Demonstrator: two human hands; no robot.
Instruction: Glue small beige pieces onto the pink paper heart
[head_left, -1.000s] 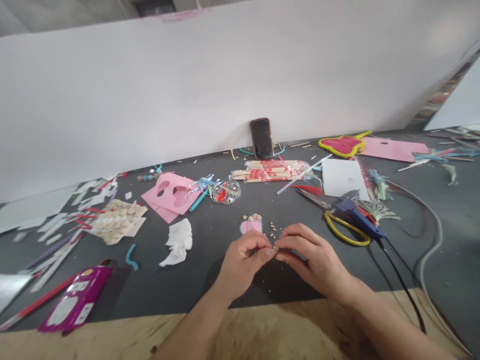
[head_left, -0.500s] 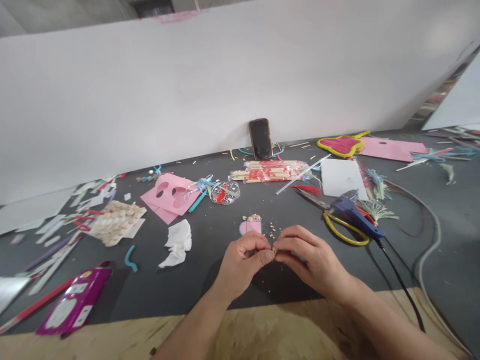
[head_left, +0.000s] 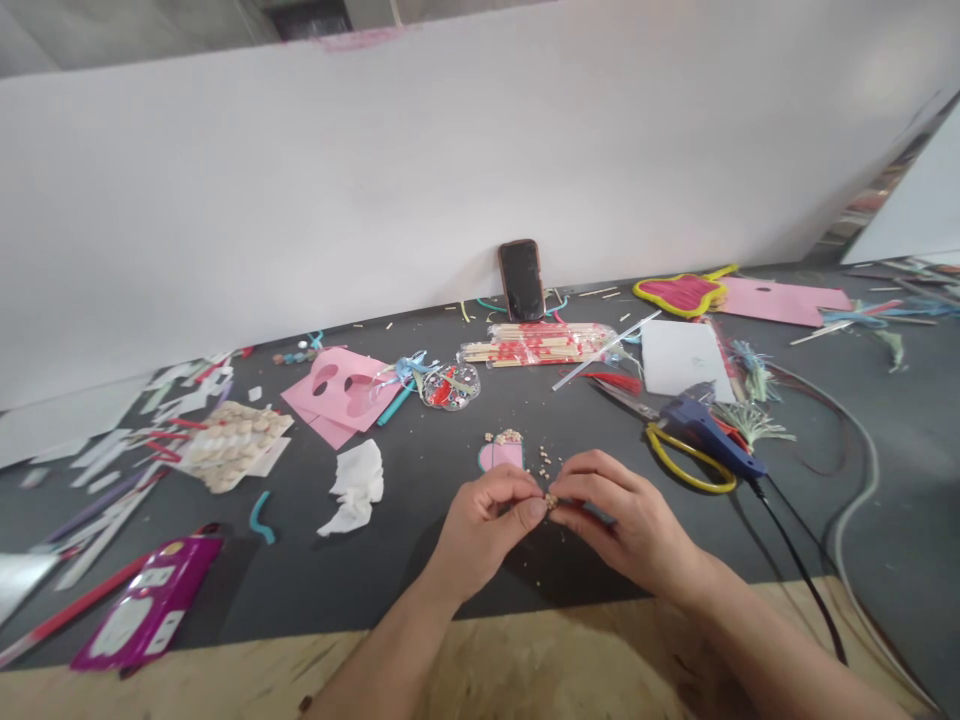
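Note:
A small beige cluster of crumb-like bits (head_left: pixel 551 502) sits pinched between the fingertips of both hands, low over the dark table. My left hand (head_left: pixel 491 525) closes on it from the left, thumb and forefinger together. From the other side my right hand (head_left: pixel 619 515) pinches it with thumb and fingers. Just beyond the fingertips, loose beige bits (head_left: pixel 544 455) are scattered on the table. A small pink piece with a teal edge (head_left: pixel 501 455) lies behind my left hand, more beige bits along its top. What exactly the bits are is too small to tell.
A blue hot glue gun (head_left: pixel 709 425) and yellow-handled scissors (head_left: pixel 694 465) lie to the right, with cables beside them. A phone (head_left: pixel 521 280) leans on the white panel behind wrapped sticks (head_left: pixel 540 343). Pink cut paper (head_left: pixel 341 395), crumpled tissue (head_left: pixel 354 488) and a purple packet (head_left: pixel 150 605) lie left.
Both hands stay in nearly the same place. The beige cluster shows slightly more between the fingertips now. Nothing else on the table has visibly moved.

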